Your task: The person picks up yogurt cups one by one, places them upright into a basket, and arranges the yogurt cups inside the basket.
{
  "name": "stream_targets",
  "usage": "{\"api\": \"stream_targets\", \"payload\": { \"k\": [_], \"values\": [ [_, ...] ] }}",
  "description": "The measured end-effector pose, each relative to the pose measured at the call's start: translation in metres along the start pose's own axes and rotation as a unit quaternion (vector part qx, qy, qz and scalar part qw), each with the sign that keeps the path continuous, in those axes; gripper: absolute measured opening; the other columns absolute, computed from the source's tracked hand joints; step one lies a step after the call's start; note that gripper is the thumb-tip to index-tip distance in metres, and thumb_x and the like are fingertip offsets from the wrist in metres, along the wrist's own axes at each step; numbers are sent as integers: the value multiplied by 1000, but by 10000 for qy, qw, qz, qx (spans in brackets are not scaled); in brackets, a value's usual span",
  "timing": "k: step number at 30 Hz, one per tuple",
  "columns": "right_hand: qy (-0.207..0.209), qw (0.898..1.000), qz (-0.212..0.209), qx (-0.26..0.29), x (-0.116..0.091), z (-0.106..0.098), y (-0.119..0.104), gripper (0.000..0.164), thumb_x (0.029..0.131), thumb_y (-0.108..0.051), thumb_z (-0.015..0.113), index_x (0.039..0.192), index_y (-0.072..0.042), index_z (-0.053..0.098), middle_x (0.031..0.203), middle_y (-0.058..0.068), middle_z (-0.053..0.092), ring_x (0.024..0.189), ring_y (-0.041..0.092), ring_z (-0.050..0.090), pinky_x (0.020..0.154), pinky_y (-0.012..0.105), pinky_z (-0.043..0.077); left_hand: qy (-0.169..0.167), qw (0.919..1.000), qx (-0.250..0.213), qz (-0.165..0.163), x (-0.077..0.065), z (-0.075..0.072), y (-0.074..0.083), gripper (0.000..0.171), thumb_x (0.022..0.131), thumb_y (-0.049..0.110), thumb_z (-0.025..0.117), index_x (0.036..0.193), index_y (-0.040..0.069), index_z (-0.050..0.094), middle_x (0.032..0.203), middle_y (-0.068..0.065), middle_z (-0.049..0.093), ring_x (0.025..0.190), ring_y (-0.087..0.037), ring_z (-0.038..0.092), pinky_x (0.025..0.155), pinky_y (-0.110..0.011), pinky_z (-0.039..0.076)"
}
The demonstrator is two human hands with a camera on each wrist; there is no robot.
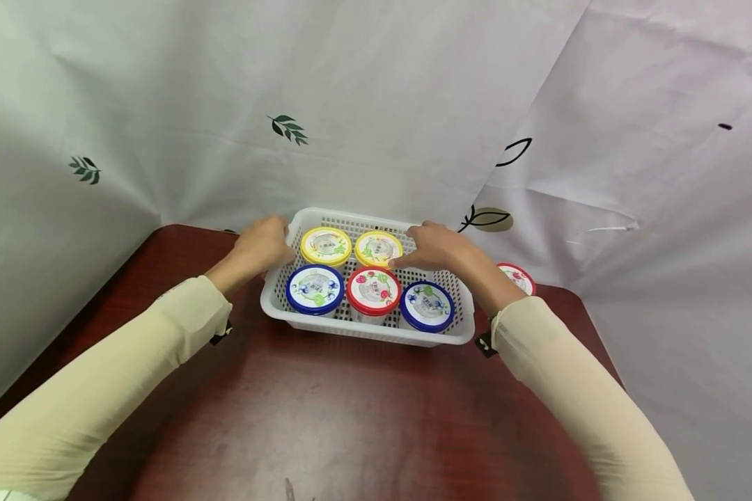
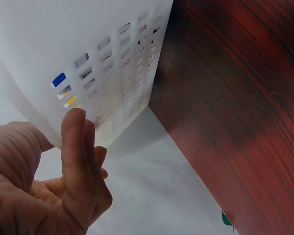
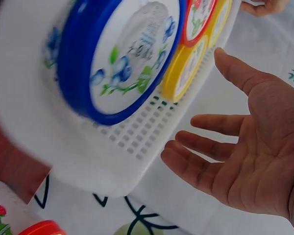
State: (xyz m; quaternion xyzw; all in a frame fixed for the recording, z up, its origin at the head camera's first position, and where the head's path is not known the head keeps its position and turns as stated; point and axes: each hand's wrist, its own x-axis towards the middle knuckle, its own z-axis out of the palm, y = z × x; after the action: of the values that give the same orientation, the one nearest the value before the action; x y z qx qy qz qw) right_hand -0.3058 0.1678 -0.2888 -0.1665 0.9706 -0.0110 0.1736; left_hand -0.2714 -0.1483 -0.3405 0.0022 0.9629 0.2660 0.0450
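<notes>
A white perforated basket [image 1: 363,332] stands on a dark red table [image 1: 326,417]. It holds two yellow-lidded cups [image 1: 326,246] at the back and a blue [image 1: 315,289], a red [image 1: 373,290] and a blue-lidded cup [image 1: 427,305] in front. My left hand [image 1: 262,245] is at the basket's far left corner; in the left wrist view its fingers [image 2: 76,147] lie straight against the basket's wall [image 2: 88,39]. My right hand [image 1: 437,248] hovers over the basket's back right part. In the right wrist view this hand [image 3: 250,161] is open, palm bare, just off the basket [image 3: 88,161].
Another red-lidded cup [image 1: 517,277] stands on the table outside the basket, to its right, also low in the right wrist view [image 3: 39,229]. A white sheet [image 1: 376,104] printed with leaves hangs close behind and around the table. The table's near half [image 1: 326,431] is bare wood.
</notes>
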Motion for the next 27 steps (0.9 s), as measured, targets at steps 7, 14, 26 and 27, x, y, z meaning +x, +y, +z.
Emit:
{"api": "stream_targets", "payload": {
  "k": [7,14,26,27],
  "values": [
    [252,9994,-56,213,-11,5,19,95,103,-63,72,171,-4,45,166,27,54,150,45,58,128,64,46,-24,10000,-42,-33,-2,0,-1,33,97,8,71,122,-10,60,102,-28,69,77,-33,76,51,-33,58],
    [850,9958,-188,277,-9,12,47,97,101,-68,71,166,1,51,159,33,56,146,50,58,126,65,47,-38,10000,-45,20,0,0,0,30,96,7,69,120,-9,60,100,-27,69,73,-32,75,49,-32,56],
    [1240,9862,661,876,-30,13,82,83,111,-48,63,169,7,41,174,37,38,163,54,38,131,71,38,-65,10000,-60,22,1,0,0,34,96,7,70,123,-10,61,100,-27,70,75,-33,76,49,-33,58],
    [1247,9847,761,946,-30,14,87,83,111,-47,63,169,7,41,174,37,37,164,55,37,131,71,38,-60,10000,-58,15,1,0,0,34,96,7,70,124,-10,61,100,-27,70,75,-33,76,49,-33,57]
  ]
}}
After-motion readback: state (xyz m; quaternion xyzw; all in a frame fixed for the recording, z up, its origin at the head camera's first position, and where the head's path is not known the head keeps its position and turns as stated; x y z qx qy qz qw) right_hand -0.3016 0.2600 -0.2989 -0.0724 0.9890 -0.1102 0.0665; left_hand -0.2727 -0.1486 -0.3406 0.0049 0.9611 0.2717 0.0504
